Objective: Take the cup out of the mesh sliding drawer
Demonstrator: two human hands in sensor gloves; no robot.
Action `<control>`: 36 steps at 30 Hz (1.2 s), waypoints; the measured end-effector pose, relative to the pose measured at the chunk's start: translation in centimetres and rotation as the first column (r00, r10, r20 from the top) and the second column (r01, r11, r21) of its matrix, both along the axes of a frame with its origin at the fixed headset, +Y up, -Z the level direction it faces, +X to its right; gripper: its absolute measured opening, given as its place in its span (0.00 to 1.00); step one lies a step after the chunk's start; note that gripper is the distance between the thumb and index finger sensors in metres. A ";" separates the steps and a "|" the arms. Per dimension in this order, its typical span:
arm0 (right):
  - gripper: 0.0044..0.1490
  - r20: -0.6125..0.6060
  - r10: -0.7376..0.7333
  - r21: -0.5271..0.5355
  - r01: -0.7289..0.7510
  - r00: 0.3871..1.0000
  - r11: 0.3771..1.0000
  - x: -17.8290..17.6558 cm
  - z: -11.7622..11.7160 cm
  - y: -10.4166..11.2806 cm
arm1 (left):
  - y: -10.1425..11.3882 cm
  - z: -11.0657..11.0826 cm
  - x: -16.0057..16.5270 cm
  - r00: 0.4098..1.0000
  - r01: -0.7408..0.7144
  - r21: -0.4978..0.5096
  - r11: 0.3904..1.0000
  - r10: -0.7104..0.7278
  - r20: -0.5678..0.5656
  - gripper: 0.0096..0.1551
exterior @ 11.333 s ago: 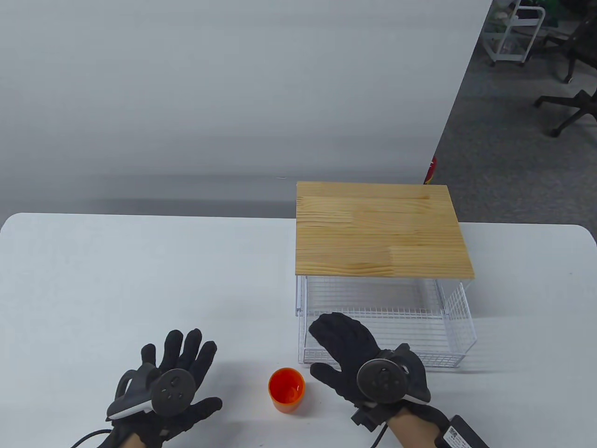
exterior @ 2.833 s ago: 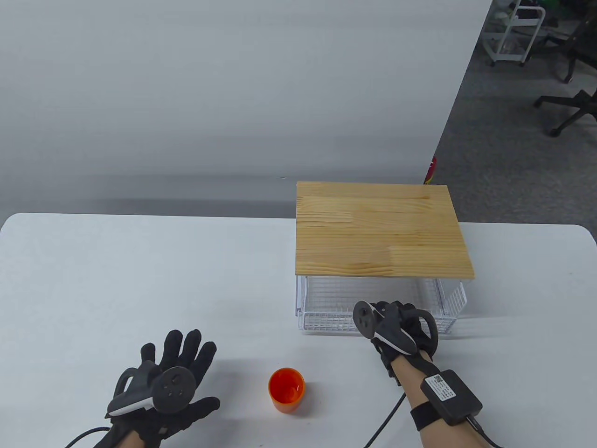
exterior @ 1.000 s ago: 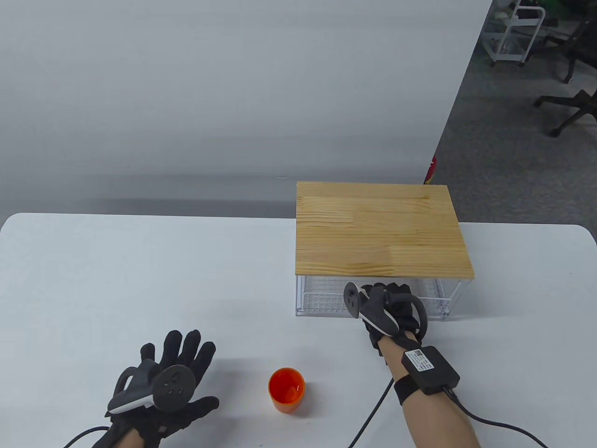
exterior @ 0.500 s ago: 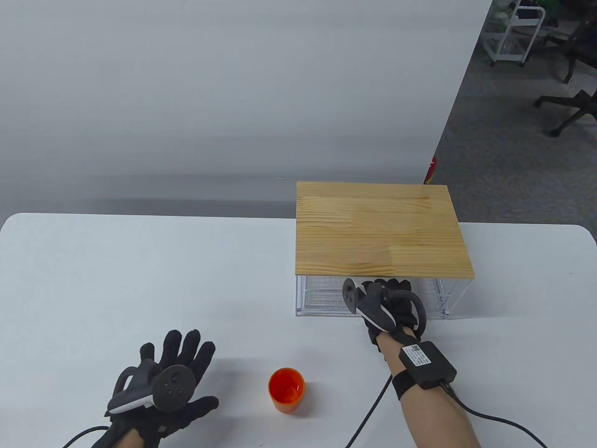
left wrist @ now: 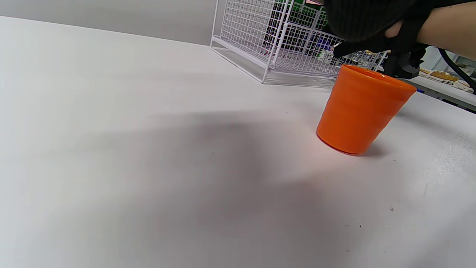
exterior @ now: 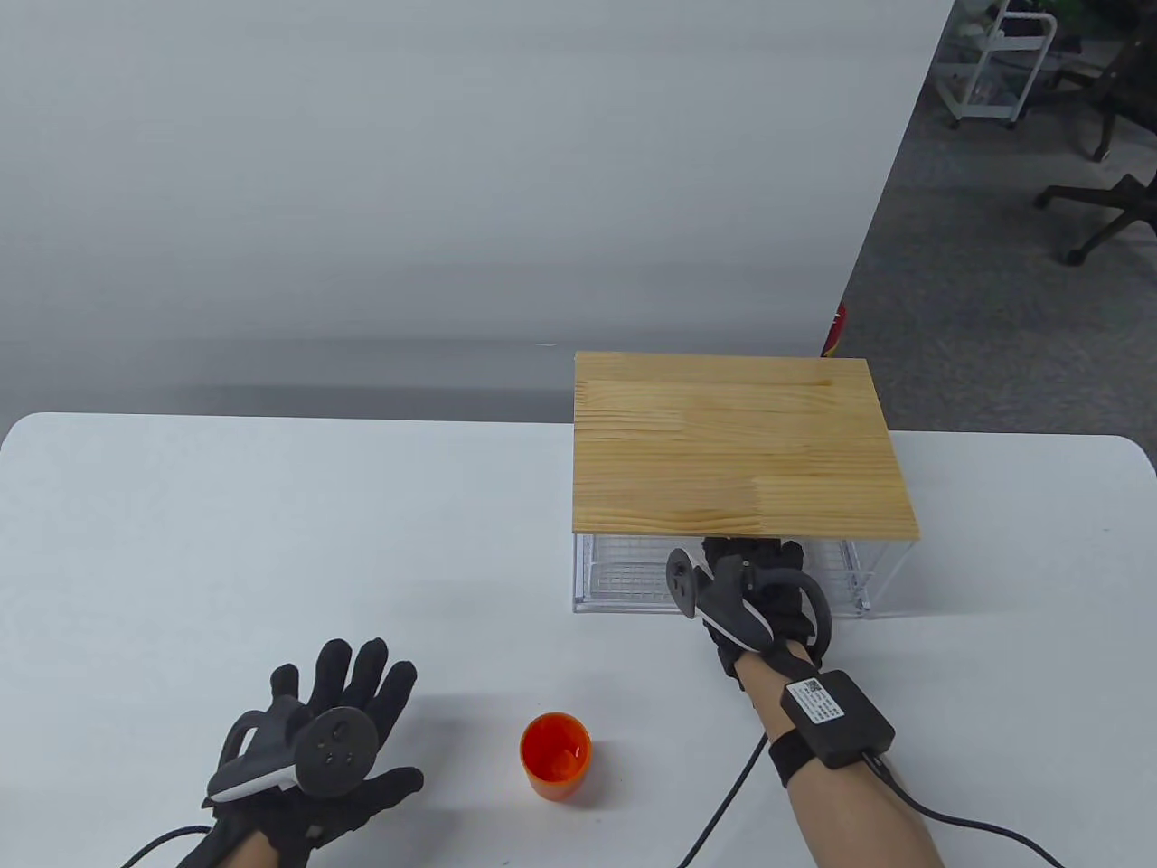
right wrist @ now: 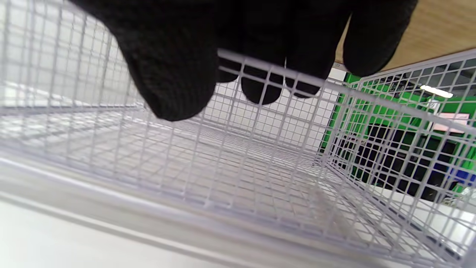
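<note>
The orange cup (exterior: pixel 555 756) stands upright on the white table, outside the drawer, and shows in the left wrist view (left wrist: pixel 362 109). The white mesh drawer (exterior: pixel 624 574) sits pushed in under the wooden top (exterior: pixel 737 443) and holds nothing. My right hand (exterior: pixel 746 553) is at the drawer's front. In the right wrist view its fingers (right wrist: pixel 174 74) hook over the front's top wire (right wrist: pixel 316 83), thumb on the near side. My left hand (exterior: pixel 375 714) rests flat on the table, fingers spread, left of the cup and apart from it.
The drawer unit stands at the table's right half. A cable (exterior: pixel 723 805) trails from my right wrist across the table near the cup. Office chairs (exterior: pixel 1103 208) and a cart stand on the floor beyond the table.
My right hand pushed the drawer the last bit in under the wooden top and stays on its front rim. The cup and my left hand have not moved.
</note>
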State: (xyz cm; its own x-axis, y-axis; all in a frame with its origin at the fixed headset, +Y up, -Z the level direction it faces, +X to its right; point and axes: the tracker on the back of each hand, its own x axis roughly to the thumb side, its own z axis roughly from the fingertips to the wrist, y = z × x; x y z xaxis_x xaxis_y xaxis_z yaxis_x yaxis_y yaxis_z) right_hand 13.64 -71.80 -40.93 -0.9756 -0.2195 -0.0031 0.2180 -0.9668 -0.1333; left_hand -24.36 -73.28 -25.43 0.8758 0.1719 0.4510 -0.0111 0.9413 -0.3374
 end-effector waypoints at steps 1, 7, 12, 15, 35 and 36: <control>0.35 -0.011 -0.022 -0.015 0.021 1.000 1.000 0.1 0.3 0.2 | 0.0 0.0 0.0 1.000 0.001 0.000 1.000 -0.001 0.000 0.59; 0.42 -0.118 -0.053 -0.008 0.052 0.992 0.999 0.4 3.6 1.7 | 0.1 0.0 0.0 1.000 -0.005 0.005 1.000 0.005 0.000 0.59; 0.43 -0.203 -0.185 -0.069 0.174 0.962 0.982 0.4 7.3 4.2 | 0.1 0.1 0.0 1.000 -0.011 0.005 1.000 0.011 0.005 0.59; 0.43 -0.256 -0.225 -0.093 0.207 0.940 0.974 0.1 9.3 5.3 | 0.1 0.2 0.0 1.000 -0.014 0.005 1.000 0.014 0.005 0.59; 0.59 -0.414 -0.379 -0.226 0.309 0.828 0.924 -1.9 15.6 2.3 | 0.5 0.8 0.6 0.999 -0.033 0.030 0.999 0.032 0.035 0.59; 0.59 -0.418 -0.378 -0.224 0.309 0.826 0.924 -1.9 15.6 1.8 | 0.5 0.8 0.7 0.999 -0.033 0.030 0.999 0.032 0.035 0.59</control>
State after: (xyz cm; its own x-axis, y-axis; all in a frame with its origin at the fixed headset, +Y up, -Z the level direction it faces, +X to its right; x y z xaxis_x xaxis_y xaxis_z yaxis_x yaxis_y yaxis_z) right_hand 11.77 -69.97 -25.35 -0.8752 0.1657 0.4544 -0.1820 -0.9833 0.0081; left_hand -23.69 -72.79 -24.62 0.8537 0.1860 0.4864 -0.0307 0.9504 -0.3096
